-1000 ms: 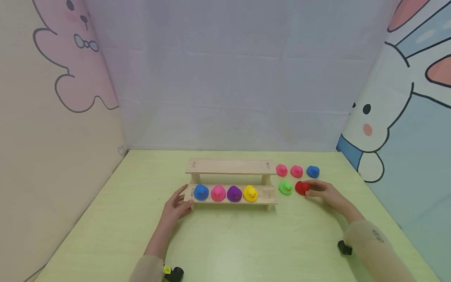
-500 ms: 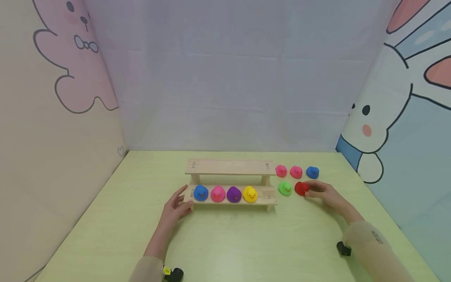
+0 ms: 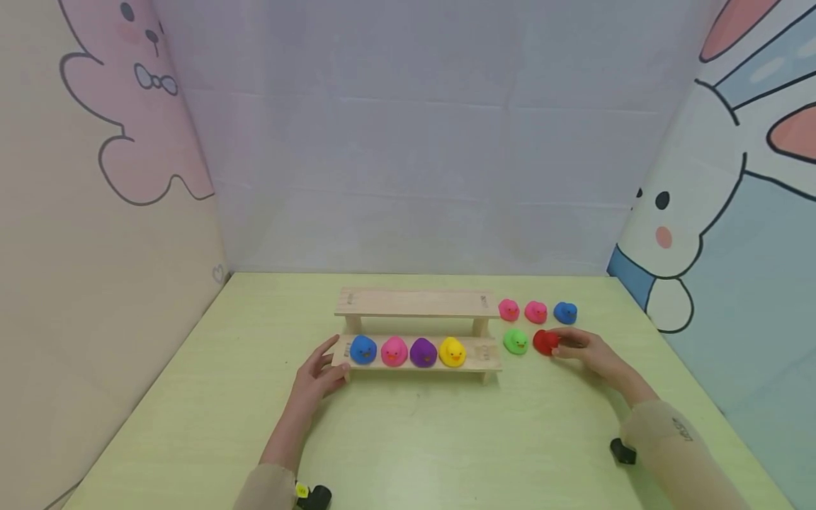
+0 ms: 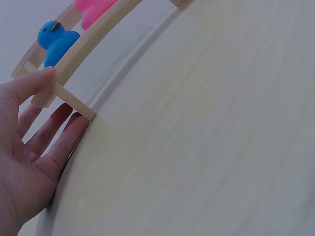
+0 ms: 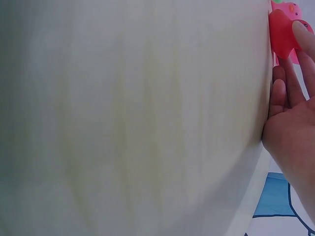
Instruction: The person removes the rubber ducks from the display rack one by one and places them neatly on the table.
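Observation:
A two-level wooden stand (image 3: 417,302) carries a blue duck (image 3: 363,350), a pink duck (image 3: 394,351), a purple duck (image 3: 423,353) and a yellow duck (image 3: 452,352) on its lower board. The left hand (image 3: 314,375) grips that board's left end; in the left wrist view the thumb of the hand (image 4: 34,142) lies on the board beside the blue duck (image 4: 58,43), fingers around the end support. At the right, the right hand (image 3: 593,355) pinches a red duck (image 3: 545,343) at table level. The right wrist view shows thumb and fingers of the hand (image 5: 293,108) on the red duck (image 5: 284,34).
Right of the stand sit a green duck (image 3: 516,341), two pink ducks, one nearer the stand (image 3: 508,310) and one beside it (image 3: 536,312), and a blue duck (image 3: 565,313). Printed wall panels and a pale backdrop (image 3: 417,142) border the table (image 3: 408,439).

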{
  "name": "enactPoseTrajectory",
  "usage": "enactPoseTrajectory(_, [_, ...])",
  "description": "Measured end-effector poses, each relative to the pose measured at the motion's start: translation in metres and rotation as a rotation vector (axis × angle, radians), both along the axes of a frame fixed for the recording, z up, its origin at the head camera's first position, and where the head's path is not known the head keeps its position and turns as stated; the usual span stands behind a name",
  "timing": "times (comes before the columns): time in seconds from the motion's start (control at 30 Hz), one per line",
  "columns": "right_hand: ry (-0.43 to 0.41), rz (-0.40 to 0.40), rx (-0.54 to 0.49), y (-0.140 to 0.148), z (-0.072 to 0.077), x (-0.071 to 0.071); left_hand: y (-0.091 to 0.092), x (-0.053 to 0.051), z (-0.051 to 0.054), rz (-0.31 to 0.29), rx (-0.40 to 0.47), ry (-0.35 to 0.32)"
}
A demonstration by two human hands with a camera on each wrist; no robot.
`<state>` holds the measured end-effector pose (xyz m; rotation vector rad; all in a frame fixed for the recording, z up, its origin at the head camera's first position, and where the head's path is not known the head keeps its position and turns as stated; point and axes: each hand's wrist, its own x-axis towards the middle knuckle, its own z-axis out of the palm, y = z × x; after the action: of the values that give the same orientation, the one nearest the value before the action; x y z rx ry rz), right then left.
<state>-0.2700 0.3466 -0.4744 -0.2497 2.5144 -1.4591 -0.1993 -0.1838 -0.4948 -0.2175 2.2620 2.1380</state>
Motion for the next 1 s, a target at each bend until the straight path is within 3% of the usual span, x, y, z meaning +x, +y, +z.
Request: enactPoseTrajectory(1.0, [-0.019,0.013,0.020,0.0016,0.0017,0.0022,0.0001,0.0016,0.0007,-0.006,-0.004,0.015])
